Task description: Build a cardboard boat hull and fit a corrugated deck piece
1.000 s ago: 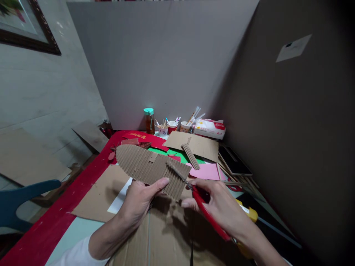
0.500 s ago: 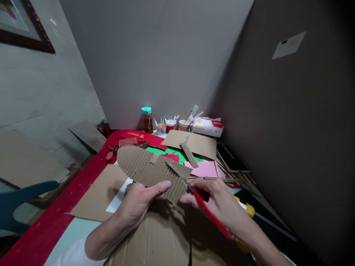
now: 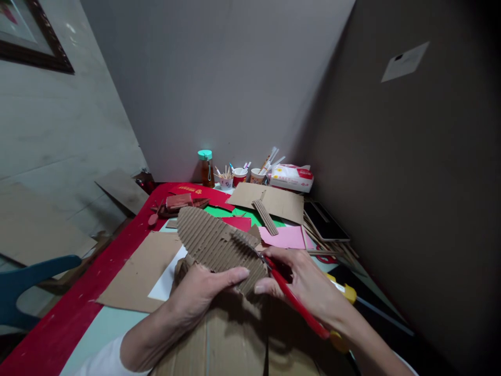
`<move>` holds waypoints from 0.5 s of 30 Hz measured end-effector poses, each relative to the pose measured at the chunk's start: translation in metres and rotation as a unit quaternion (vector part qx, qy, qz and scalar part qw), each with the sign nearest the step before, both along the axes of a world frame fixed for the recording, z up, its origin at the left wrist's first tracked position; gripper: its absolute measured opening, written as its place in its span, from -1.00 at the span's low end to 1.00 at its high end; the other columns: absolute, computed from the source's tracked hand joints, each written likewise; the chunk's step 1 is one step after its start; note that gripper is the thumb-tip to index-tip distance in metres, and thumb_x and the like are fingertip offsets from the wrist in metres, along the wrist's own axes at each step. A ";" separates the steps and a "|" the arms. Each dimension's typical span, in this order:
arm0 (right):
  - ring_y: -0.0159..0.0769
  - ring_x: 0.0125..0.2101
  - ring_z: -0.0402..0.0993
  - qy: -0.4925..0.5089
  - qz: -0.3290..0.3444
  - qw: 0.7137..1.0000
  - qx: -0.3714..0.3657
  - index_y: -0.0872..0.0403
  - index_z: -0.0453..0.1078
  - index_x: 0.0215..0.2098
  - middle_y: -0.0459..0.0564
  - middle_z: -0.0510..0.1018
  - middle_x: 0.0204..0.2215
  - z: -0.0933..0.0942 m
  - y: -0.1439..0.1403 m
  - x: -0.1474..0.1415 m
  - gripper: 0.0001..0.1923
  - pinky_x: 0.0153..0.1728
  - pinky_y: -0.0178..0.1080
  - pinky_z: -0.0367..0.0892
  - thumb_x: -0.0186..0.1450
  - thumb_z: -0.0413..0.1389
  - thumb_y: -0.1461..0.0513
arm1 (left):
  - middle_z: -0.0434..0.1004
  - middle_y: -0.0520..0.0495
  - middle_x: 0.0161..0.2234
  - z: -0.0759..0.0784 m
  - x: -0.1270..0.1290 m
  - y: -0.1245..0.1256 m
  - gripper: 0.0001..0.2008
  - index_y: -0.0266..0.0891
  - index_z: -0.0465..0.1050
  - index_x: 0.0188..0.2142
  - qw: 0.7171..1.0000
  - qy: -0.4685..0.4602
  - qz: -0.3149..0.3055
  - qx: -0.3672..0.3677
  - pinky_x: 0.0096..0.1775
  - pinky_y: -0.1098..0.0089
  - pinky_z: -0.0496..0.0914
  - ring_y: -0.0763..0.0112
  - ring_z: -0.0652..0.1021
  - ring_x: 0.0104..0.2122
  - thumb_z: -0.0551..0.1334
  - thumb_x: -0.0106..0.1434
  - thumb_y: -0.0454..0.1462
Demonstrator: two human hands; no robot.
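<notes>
My left hand (image 3: 203,295) grips a piece of corrugated cardboard (image 3: 207,237) by its near edge, thumb on top. The piece has a rounded far-left end and bare ridges on its upper face. In my right hand (image 3: 311,284) is a pair of scissors with red handles (image 3: 299,303). Their blades lie across the right part of the cardboard, and a flap of it angles up along the cut. The tip of my right thumb is close to the cardboard's right edge. Larger cardboard (image 3: 235,342) lies beneath both hands.
Behind my hands are a cardboard sheet (image 3: 282,203), a corrugated strip (image 3: 265,216) and pink paper (image 3: 285,237). A bottle (image 3: 206,169), cups with sticks and pens (image 3: 240,176) and a tissue pack (image 3: 291,177) stand farther back. A yellow-handled tool (image 3: 346,292) lies right.
The cardboard has shifted right and turned a little in my left hand. The scissors lie farther along its right edge, and the strip beyond the blades has narrowed into a lifted flap.
</notes>
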State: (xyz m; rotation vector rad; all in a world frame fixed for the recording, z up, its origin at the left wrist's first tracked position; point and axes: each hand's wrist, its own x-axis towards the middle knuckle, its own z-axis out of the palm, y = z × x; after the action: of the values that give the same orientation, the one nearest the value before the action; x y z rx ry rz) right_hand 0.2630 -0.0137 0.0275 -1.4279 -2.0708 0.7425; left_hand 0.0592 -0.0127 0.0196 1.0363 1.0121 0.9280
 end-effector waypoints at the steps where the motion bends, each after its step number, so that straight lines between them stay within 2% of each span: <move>1: -0.27 -0.40 0.29 -0.001 -0.002 1.000 0.003 0.07 0.44 -0.39 -0.13 0.44 -0.50 -0.001 0.000 0.000 -0.52 -0.38 -0.29 0.18 0.22 0.21 -0.18 | 0.66 -0.07 -0.41 -0.001 -0.001 0.000 -0.81 -0.22 0.65 -0.43 1.000 0.005 -0.004 -0.002 -0.35 0.39 0.49 0.30 0.60 -0.37 0.48 0.05 -0.14; 3: -0.31 -0.43 0.24 0.004 -0.003 1.000 0.006 0.07 0.35 -0.50 -0.15 0.36 -0.55 -0.003 -0.001 0.000 -0.48 -0.40 -0.30 0.14 0.24 0.17 -0.20 | 0.67 -0.08 -0.38 -0.003 -0.002 0.000 -0.80 -0.22 0.62 -0.50 1.000 0.006 -0.008 -0.001 -0.28 0.37 0.50 0.24 0.62 -0.28 0.47 0.07 -0.14; 4: -0.34 -0.45 0.19 0.011 -0.002 1.000 0.006 0.06 0.29 -0.54 -0.17 0.31 -0.57 -0.003 -0.001 0.000 -0.46 -0.42 -0.31 0.11 0.25 0.16 -0.20 | 0.68 -0.09 -0.35 -0.004 -0.002 0.000 -0.81 -0.22 0.63 -0.48 1.000 0.000 -0.012 0.002 -0.23 0.34 0.51 0.22 0.63 -0.24 0.47 0.07 -0.15; 6: -0.39 -0.50 0.08 0.025 0.001 1.000 0.006 0.06 0.18 -0.59 -0.20 0.20 -0.61 -0.004 -0.002 -0.001 -0.44 -0.46 -0.31 0.05 0.28 0.14 -0.18 | 0.69 -0.10 -0.26 -0.006 -0.002 0.000 -0.80 -0.22 0.66 -0.33 0.999 -0.033 -0.021 -0.002 -0.12 0.28 0.51 0.20 0.64 -0.21 0.48 0.07 -0.18; 8: -0.41 -0.51 0.02 0.040 0.001 0.999 0.002 0.05 0.13 -0.59 -0.22 0.15 -0.62 -0.005 -0.003 -0.002 -0.43 -0.48 -0.32 0.02 0.29 0.14 -0.16 | 0.69 -0.11 -0.20 -0.005 -0.002 0.002 -0.72 -0.22 0.65 -0.22 0.995 -0.097 0.000 -0.006 -0.04 0.24 0.49 0.21 0.64 -0.19 0.48 0.06 -0.21; 10: -0.41 -0.52 0.01 0.050 0.006 0.999 -0.013 0.05 0.14 -0.59 -0.22 0.14 -0.61 -0.005 -0.003 -0.003 -0.42 -0.50 -0.32 0.01 0.28 0.13 -0.18 | 0.69 -0.07 -0.21 -0.003 -0.002 0.006 -0.70 -0.22 0.63 -0.20 0.985 -0.160 0.065 0.009 -0.03 0.25 0.50 0.23 0.64 -0.17 0.49 0.05 -0.23; 12: -0.40 -0.52 0.03 0.054 0.016 0.998 -0.031 0.06 0.19 -0.58 -0.20 0.17 -0.60 -0.006 -0.002 -0.004 -0.41 -0.50 -0.31 0.01 0.25 0.13 -0.22 | 0.69 -0.04 -0.25 -0.001 -0.002 0.009 -0.71 -0.23 0.61 -0.22 0.975 -0.183 0.125 0.028 -0.07 0.29 0.52 0.26 0.64 -0.20 0.50 0.04 -0.25; 15: -0.37 -0.51 0.10 0.018 0.013 0.999 -0.040 0.07 0.28 -0.54 -0.18 0.23 -0.60 -0.005 0.000 -0.005 -0.42 -0.46 -0.30 0.05 0.20 0.17 -0.25 | 0.68 -0.04 -0.26 -0.003 -0.001 0.011 -0.72 -0.24 0.59 -0.23 0.978 -0.165 0.126 0.029 -0.11 0.31 0.53 0.27 0.64 -0.22 0.50 0.05 -0.25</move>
State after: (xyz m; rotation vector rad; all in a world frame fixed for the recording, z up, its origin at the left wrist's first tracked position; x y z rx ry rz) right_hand 0.2584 -0.0141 0.0225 -1.4233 -2.0562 0.8638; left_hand 0.0579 -0.0015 0.0164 0.7766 0.8509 1.2973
